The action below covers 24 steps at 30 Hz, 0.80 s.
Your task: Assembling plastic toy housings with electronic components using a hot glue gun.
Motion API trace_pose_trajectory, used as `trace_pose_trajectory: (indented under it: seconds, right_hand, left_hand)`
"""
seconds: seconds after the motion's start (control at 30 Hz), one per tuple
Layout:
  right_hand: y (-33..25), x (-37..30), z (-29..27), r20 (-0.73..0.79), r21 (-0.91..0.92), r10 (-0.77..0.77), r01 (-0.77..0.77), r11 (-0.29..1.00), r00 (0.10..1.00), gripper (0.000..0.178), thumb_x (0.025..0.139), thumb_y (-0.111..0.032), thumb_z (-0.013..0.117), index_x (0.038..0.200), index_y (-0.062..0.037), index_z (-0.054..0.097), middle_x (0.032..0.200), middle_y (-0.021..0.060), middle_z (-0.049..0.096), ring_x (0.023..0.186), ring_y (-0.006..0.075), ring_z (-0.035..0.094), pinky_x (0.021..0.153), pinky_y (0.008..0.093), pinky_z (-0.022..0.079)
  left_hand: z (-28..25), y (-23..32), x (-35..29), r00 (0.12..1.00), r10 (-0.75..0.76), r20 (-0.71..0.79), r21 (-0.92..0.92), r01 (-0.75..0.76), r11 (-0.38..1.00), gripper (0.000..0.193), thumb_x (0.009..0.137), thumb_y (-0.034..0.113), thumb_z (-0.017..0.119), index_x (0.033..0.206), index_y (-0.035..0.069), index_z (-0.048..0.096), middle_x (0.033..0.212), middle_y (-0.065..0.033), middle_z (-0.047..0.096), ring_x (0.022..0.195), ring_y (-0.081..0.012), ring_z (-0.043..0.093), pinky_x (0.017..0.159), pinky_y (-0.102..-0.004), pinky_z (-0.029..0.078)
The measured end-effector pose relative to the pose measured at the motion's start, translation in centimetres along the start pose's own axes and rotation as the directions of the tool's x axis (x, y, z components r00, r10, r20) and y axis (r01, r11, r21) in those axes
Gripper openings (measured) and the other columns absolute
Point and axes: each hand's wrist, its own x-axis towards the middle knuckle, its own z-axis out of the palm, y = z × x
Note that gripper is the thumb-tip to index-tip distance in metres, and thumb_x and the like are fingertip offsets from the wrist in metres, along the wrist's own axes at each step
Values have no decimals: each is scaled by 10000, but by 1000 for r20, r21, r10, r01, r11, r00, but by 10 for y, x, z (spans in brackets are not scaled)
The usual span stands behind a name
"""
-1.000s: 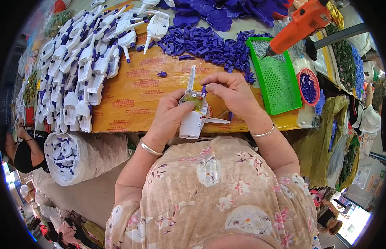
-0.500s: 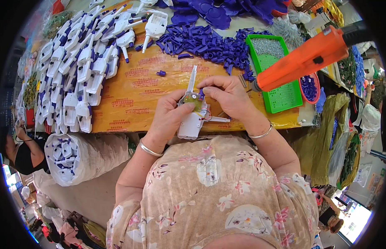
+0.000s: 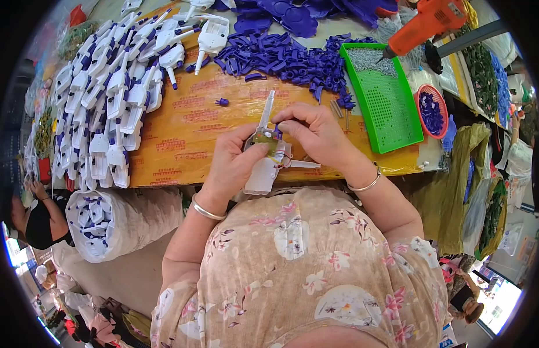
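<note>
My left hand (image 3: 227, 165) grips a white plastic housing (image 3: 260, 178) with a long narrow neck that points away from me. Its thumb presses on a greenish circuit board (image 3: 265, 139) set into the housing, where thin red and yellow wires show. Bent over the housing's right side, my right hand (image 3: 320, 138) pinches a small purple plastic piece (image 3: 278, 133) against the edge beside the board. Fingers partly cover that piece. A white arm sticks out from the housing toward the right, under my right wrist. One loose purple part (image 3: 222, 102) lies on the table beyond my left hand.
Many white housings with purple ends (image 3: 115, 93) are heaped at left. Purple parts (image 3: 281, 61) are piled at the back. A green tray (image 3: 391, 139) of screws and a red basket (image 3: 421, 103) stand right. An orange electric screwdriver (image 3: 426, 29) hangs above. Another person's arm (image 3: 53, 211) shows far left.
The orange screwdriver has swung away from me, up to the back right, uncovering the tray and basket. Both hands stay nearly in place on the housing and the purple piece.
</note>
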Motion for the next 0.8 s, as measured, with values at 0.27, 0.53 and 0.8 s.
trace_pose_trajectory:
  seconds: [0.27,0.53,0.8]
  right_hand:
    - [-5,-1,-7,87,32,-30,27,999,996,116,847,-23,559,939,18,616,799,37,599,736,91,531,659,238,433]
    - [-6,2,-12,131,8,-29,28,1000,991,102,853,-15,549,932,29,596,828,23,600,767,82,526,692,229,435]
    - [-15,4,-16,186,-86,-46,63,994,981,97,834,-10,556,918,27,588,803,66,599,747,124,535,688,255,438]
  left_hand:
    - [0,11,-2,994,-98,49,-66,102,993,258,837,1,515,1084,-45,576,902,-100,665,744,-146,660,656,-257,540]
    - [-3,11,-2,992,-105,72,-96,111,989,261,823,-3,519,1071,-42,592,878,-94,669,743,-142,657,659,-258,539]
    - [1,17,-3,993,-111,31,-71,113,991,226,802,-12,544,1014,-37,619,848,-56,663,716,-92,621,646,-228,514]
